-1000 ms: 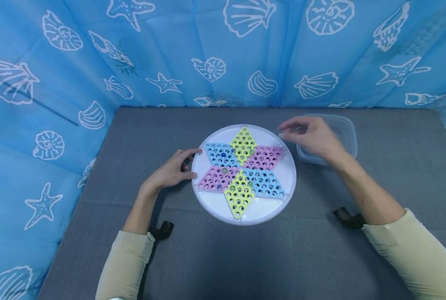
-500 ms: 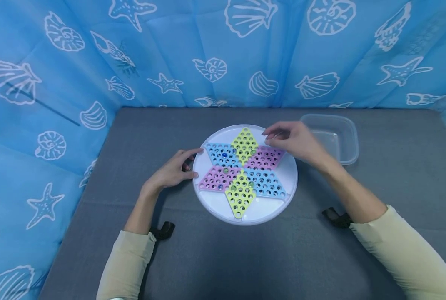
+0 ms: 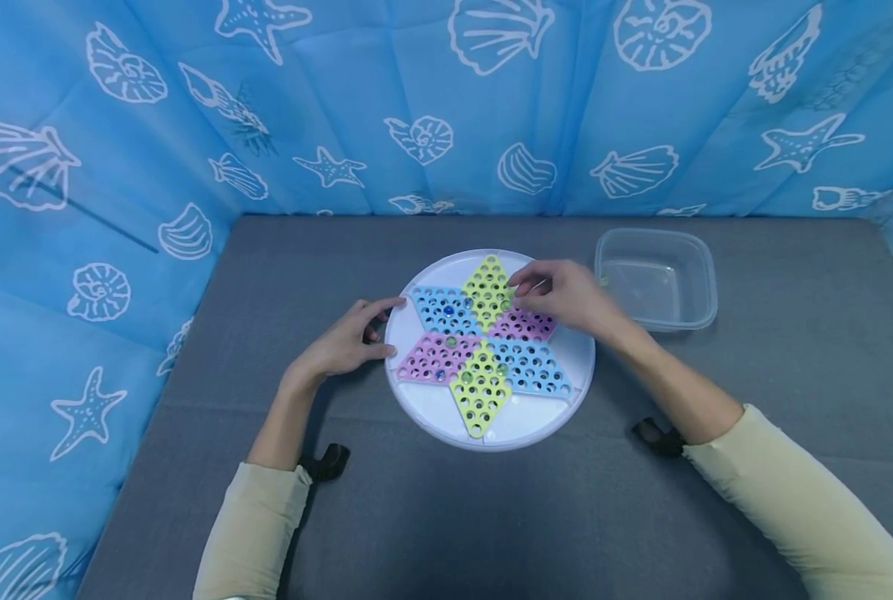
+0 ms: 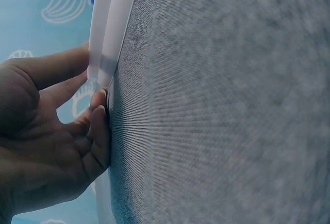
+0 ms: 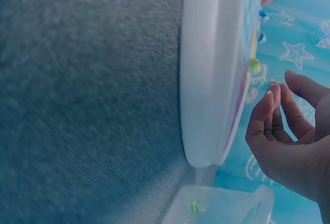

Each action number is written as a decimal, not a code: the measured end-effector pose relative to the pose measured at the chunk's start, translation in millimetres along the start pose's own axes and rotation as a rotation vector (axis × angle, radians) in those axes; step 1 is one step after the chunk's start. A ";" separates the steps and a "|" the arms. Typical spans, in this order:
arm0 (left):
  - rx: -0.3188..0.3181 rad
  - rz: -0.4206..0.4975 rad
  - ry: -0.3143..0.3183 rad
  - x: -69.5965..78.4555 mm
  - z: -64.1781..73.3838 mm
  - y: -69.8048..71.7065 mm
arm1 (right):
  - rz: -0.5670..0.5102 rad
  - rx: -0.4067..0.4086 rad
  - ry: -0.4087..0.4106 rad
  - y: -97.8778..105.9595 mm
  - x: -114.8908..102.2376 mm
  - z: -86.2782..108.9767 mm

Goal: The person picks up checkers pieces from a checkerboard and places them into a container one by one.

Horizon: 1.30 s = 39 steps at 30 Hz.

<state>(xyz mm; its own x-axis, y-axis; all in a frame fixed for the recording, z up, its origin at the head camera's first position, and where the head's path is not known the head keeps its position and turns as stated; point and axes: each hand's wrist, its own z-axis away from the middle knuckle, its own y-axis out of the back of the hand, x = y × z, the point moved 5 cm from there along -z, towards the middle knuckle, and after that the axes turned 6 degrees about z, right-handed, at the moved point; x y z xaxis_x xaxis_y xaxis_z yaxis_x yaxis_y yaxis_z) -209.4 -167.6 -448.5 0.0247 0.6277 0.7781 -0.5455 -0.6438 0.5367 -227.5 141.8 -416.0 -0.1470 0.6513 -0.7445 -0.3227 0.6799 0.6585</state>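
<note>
A round white Chinese checkers board (image 3: 416, 408) carries a star of yellow, pink and blue holed sections. Several glass marbles sit in it, among them a dark blue marble (image 3: 449, 311) and a green marble (image 3: 450, 342). At the board's left rim, my left hand (image 3: 344, 337) rests its thumb and index fingertip; the other fingers bend near the tabletop. Over the upper right of the board is my right hand (image 3: 566, 296), its bent fingertips close to a green marble (image 5: 254, 66). The right wrist view shows a gap between thumb and fingers, holding nothing.
A clear plastic container (image 3: 659, 321) stands right of the board, with a green marble (image 5: 196, 207) inside near its left wall. Grey cloth (image 3: 446, 517) covers the table. A blue curtain (image 3: 371, 83) with white shell prints hangs behind and at the left.
My right hand has moved left and slightly down, from beside the container to over the board's upper right. My left hand has stayed at the rim.
</note>
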 end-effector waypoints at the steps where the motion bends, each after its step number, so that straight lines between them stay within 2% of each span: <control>1: -0.001 -0.002 -0.001 0.0 -0.1 -0.2 | 0.005 -0.002 -0.003 -2.0 0.8 -0.6; 9: -0.004 0.007 -0.004 -0.3 -0.4 0.3 | 0.034 -0.011 -0.053 -9.9 5.7 -4.3; 22: -0.007 0.013 0.007 -3.7 -2.2 1.5 | 0.122 -0.052 -0.070 -14.0 8.6 -10.5; 31: -0.002 0.010 -0.005 -1.0 -2.2 -0.4 | 0.188 -0.043 -0.083 -17.0 5.5 -11.0; 39: 0.008 -0.005 0.005 -2.9 -1.0 -0.2 | 0.199 -0.017 -0.105 -18.2 5.7 -11.0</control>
<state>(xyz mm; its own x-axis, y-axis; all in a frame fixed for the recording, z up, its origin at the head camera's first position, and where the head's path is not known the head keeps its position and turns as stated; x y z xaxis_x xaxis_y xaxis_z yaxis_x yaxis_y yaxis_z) -210.3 -168.8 -451.2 0.0237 0.6329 0.7739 -0.5389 -0.6439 0.5431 -232.7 129.4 -433.4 -0.1116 0.8039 -0.5842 -0.3134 0.5295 0.7883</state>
